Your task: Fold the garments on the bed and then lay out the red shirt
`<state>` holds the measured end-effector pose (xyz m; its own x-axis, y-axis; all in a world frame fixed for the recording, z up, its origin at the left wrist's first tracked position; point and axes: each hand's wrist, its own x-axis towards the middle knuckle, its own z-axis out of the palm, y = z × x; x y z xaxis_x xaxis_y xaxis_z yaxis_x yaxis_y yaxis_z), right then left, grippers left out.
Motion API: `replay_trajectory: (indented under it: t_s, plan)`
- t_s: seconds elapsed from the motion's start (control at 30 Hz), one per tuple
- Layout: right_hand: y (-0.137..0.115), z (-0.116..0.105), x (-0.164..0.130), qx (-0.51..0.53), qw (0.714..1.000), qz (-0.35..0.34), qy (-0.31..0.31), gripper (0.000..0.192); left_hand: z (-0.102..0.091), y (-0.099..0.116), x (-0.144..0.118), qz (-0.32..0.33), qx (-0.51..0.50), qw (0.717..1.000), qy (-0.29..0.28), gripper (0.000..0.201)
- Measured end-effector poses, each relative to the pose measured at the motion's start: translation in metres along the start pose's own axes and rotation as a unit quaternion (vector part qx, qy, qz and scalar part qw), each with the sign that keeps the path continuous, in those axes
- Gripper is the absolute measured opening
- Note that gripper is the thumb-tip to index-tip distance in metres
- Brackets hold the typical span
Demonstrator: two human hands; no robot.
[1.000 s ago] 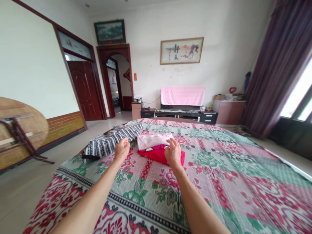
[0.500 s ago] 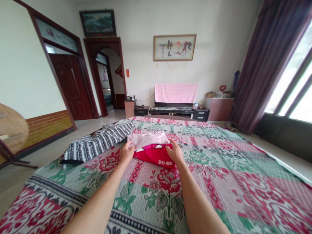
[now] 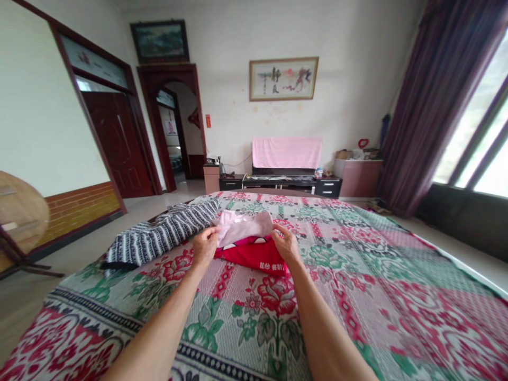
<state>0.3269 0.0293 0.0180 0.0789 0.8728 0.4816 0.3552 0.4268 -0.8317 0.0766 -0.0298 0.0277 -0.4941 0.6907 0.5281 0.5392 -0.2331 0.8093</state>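
While red cloth [image 3: 249,257] lies beneath, both hands [image 3: 205,247] [image 3: 286,245] pinch pink fabric [image 3: 245,227]

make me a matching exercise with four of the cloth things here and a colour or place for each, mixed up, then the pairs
1. pale pink cloth
2. striped garment
3. red cloth
4. pink towel

a. black and white
b. hanging below the framed picture
c. between the left hand and right hand
d. marked with white lettering

Pairs: 1-c, 2-a, 3-d, 4-b
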Motion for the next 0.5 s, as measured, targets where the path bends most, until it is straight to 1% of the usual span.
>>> replay_trajectory:
  t_s: [0.07, 0.13, 0.2, 0.3, 0.33, 0.4, 0.5]
  plan:
    - [-0.004, -0.003, -0.001, 0.021, 1.0, 0.016, 0.011, 0.037, -0.006, 0.004, 0.001, -0.042, -0.031, 0.999, -0.01, 0.033]
    - [-0.006, -0.005, -0.002, 0.015, 0.999, 0.029, 0.009, 0.036, -0.012, 0.005, 0.001, -0.048, -0.019, 0.998, -0.029, 0.039]
    - [-0.007, -0.007, -0.003, -0.021, 0.999, 0.049, -0.007, 0.035, -0.017, 0.006, 0.001, -0.024, 0.047, 0.997, -0.049, 0.042]
    - [-0.009, -0.01, -0.003, -0.092, 0.991, 0.084, -0.039, 0.043, -0.021, 0.007, -0.001, 0.019, 0.141, 0.987, -0.076, 0.043]
    - [-0.01, -0.011, -0.003, -0.107, 0.989, 0.087, -0.046, 0.045, -0.02, 0.006, -0.001, 0.03, 0.154, 0.984, -0.084, 0.044]
    - [-0.01, -0.011, -0.003, -0.115, 0.989, 0.079, -0.052, 0.041, -0.019, 0.006, -0.002, 0.045, 0.171, 0.98, -0.094, 0.04]
    - [-0.01, -0.009, -0.003, -0.097, 0.992, 0.067, -0.041, 0.034, -0.018, 0.004, 0.0, 0.061, 0.191, 0.976, -0.083, 0.032]
